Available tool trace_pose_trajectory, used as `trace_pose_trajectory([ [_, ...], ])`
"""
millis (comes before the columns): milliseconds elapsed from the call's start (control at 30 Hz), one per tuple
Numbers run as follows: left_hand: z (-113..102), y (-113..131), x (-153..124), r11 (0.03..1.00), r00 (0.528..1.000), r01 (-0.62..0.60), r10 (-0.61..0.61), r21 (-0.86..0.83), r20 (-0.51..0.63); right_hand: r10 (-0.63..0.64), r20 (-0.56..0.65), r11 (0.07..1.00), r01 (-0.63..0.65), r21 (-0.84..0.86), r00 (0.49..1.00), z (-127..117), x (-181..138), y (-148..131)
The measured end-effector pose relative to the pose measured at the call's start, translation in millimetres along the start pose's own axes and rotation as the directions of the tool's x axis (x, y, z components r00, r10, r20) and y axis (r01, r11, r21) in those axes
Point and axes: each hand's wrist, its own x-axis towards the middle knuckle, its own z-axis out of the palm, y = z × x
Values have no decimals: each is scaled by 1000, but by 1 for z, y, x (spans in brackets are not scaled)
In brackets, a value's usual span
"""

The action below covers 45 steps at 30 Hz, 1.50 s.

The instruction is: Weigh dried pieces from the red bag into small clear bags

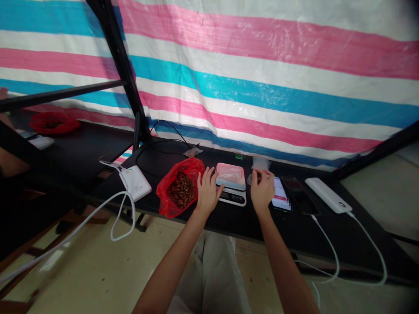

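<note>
My left hand (207, 192) lies with its fingers spread between a red plastic bag (163, 198) and a small digital kitchen scale (231, 179). The fingertips reach the scale's left edge. Brown dried pieces (181, 190), perhaps seeds or spice, fill the open bag. Over the table right of the scale, my right hand (262, 192) has its fingers closed on what looks like a small clear plastic bag (250, 179), with something dark at the fingertips. The hand partly hides it. A lit phone (279, 195) lies beside that hand.
A dark phone (300, 196) and a white power bank (327, 195), both cabled, lie rightward. Another power bank (135, 183) sits left. Clear bags (261, 163), a filled small bag (193, 151) and green batteries (238, 156) lie behind. Another person's arm (11, 161) shows far left.
</note>
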Motion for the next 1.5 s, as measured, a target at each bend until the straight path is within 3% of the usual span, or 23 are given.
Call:
trace_pose_trajectory([
  [67,-5,2,-1,1000,1000,-4,4,-16,-6,-41,-57,999,43,31,998,-3,-4,17],
  [200,-38,0,0,998,999,-32,30,-48,-27,-133,54,983,124,138,990,10,-4,57],
  [300,-75,-17,3,998,997,28,-32,-57,-70,-94,80,976,77,204,992,28,1,71],
  [400,-105,-48,5,993,992,119,-119,4,-32,-28,156,968,-12,249,987,40,4,71],
  [500,-116,-84,4,970,974,220,-224,104,29,58,205,943,-121,311,977,39,4,61],
  [633,-113,-113,5,944,944,318,-324,95,65,166,49,826,-166,539,985,12,-10,29],
  [733,-109,-121,10,918,893,390,-396,71,212,27,-23,781,-7,625,999,-14,-34,-14],
  [800,-108,-124,13,914,852,391,-404,108,334,-146,41,788,91,608,988,-21,-52,-48],
  [833,-108,-126,15,922,840,367,-384,121,383,-244,94,787,140,601,965,-21,-60,-65],
  [967,-106,-134,17,957,829,276,-282,87,483,-590,298,732,341,590,750,1,-78,-119],
  [1067,-103,-140,16,927,815,375,-318,-24,485,-687,461,721,448,528,562,22,-78,-141],
  [1133,-103,-143,15,858,787,493,-369,-144,494,-672,559,733,545,408,486,29,-76,-148],
  [1300,-106,-147,16,709,730,642,-450,-291,515,-509,741,750,648,133,438,27,-75,-156],
  [1500,-104,-142,21,600,740,668,-467,-441,484,-466,755,793,596,125,461,29,-78,-163],
])
